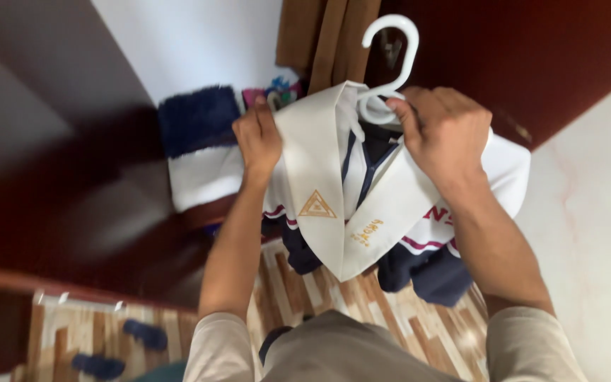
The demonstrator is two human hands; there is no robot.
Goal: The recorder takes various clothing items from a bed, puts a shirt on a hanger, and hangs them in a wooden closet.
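A white plastic hanger (pixel 390 53) carries a white and navy garment (pixel 429 240) with a cream sash (pixel 319 184) draped over its shoulders in a V. The sash bears a gold triangle emblem. My right hand (pixel 443 131) grips the hanger at its neck, fingers closed around the base of the hook. My left hand (pixel 257 138) pinches the sash's left edge near the garment's shoulder. Both arms reach forward from my beige sleeves.
A navy and white folded towel (pixel 199 148) lies behind the garment at the left. Dark red-brown wooden furniture (pixel 532 49) stands behind and at the left. A brown curtain (pixel 323 35) hangs at top. Patterned wood-look floor (pixel 305 297) lies below, with dark slippers (pixel 143 332) at lower left.
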